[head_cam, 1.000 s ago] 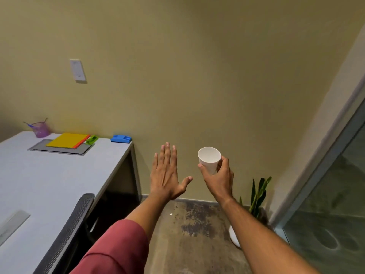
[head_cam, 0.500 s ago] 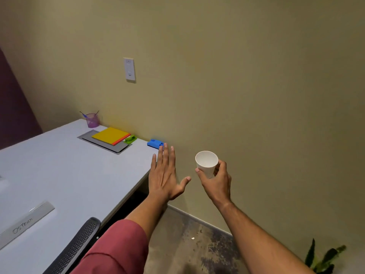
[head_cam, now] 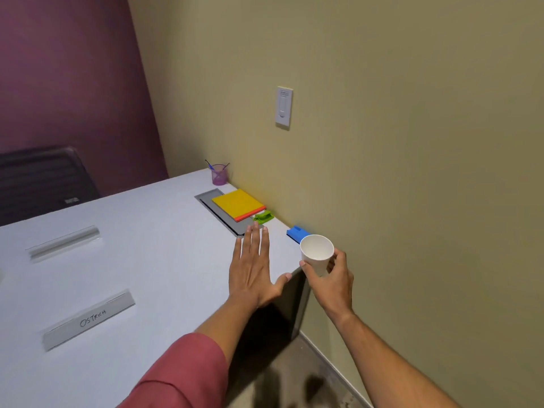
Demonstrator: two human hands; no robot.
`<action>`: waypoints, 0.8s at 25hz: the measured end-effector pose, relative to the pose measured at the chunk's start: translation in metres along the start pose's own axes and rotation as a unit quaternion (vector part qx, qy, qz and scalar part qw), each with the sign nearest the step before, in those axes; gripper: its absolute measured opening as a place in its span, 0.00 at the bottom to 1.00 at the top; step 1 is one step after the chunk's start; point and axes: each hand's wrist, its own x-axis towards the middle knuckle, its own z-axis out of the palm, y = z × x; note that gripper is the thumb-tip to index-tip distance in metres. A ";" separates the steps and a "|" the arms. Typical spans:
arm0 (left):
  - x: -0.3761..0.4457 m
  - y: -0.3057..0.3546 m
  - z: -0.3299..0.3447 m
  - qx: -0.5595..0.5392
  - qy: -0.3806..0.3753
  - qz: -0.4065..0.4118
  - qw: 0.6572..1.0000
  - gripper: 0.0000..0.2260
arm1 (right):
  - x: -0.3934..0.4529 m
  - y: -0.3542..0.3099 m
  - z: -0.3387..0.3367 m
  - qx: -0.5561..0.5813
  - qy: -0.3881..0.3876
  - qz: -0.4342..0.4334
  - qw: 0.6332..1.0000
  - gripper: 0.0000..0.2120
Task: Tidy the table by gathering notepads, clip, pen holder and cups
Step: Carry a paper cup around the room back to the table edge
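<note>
My right hand (head_cam: 331, 282) grips a white paper cup (head_cam: 316, 252), upright, just past the table's right corner. My left hand (head_cam: 253, 269) is flat and empty, fingers spread, above the table's corner. Stacked yellow and orange notepads (head_cam: 238, 204) lie on a grey pad (head_cam: 219, 214) near the wall. A green clip (head_cam: 263, 217) sits beside them, and a blue clip (head_cam: 297, 233) lies closer to the cup. A purple mesh pen holder (head_cam: 219, 174) with pens stands at the far corner.
The white table (head_cam: 132, 260) carries two grey name plates (head_cam: 88, 319) (head_cam: 63, 242), the near one reading "OSTRICH". A black chair (head_cam: 41, 178) stands at the far left. A wall switch (head_cam: 284, 107) is on the yellow wall. Concrete floor shows at lower right.
The view has swung left, bringing the table under my hands. Both hands now sit at the table's corner, the cup still held in my right hand.
</note>
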 end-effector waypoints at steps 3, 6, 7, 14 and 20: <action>0.016 -0.015 0.013 0.026 -0.006 -0.049 0.998 0.49 | 0.032 0.008 0.029 0.015 -0.055 -0.011 0.998 0.32; 0.033 -0.025 0.022 0.039 -0.005 -0.111 0.993 0.49 | 0.064 0.017 0.058 0.031 -0.112 -0.025 0.993 0.30; 0.038 -0.027 0.023 0.044 -0.002 -0.131 0.990 0.48 | 0.075 0.018 0.066 0.031 -0.132 -0.035 0.990 0.29; 0.041 -0.050 0.026 0.094 -0.004 -0.249 0.964 0.48 | 0.113 0.019 0.125 0.065 -0.283 -0.077 0.954 0.32; 0.035 -0.087 0.026 0.115 -0.009 -0.326 0.938 0.49 | 0.117 0.015 0.179 0.102 -0.357 -0.081 0.925 0.29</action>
